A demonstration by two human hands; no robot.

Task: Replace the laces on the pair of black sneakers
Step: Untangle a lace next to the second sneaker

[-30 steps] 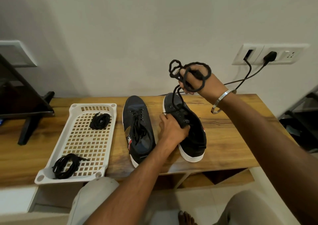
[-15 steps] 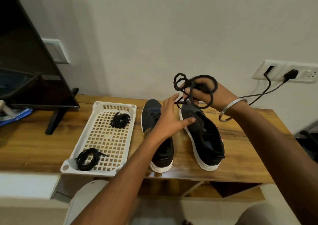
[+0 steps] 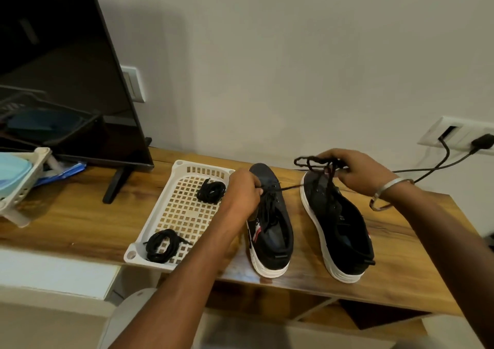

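Two black sneakers with white soles stand side by side on the wooden table. The left sneaker (image 3: pixel 275 228) still has its lace threaded. The right sneaker (image 3: pixel 336 223) has bare eyelets. My right hand (image 3: pixel 358 172) hovers over the right sneaker's toe and grips a looped bundle of black lace (image 3: pixel 310 161). One end of that lace stretches leftward to my left hand (image 3: pixel 243 191), which pinches it above the left sneaker's toe. A white perforated tray (image 3: pixel 149 252) left of the sneakers holds two coiled black laces, one at the far end (image 3: pixel 211 191), one at the near end (image 3: pixel 160 245).
A dark television (image 3: pixel 61 81) on a stand occupies the table's left side. A white rack (image 3: pixel 18 185) with blue items sits at the far left. A wall socket (image 3: pixel 459 132) at right has a plug and cables running along the table's back edge. A metal bangle (image 3: pixel 387 191) circles my right wrist.
My right hand has lowered the lace bundle from above the table to just over the right sneaker. My left hand left that sneaker and took the lace end. The view swung left.
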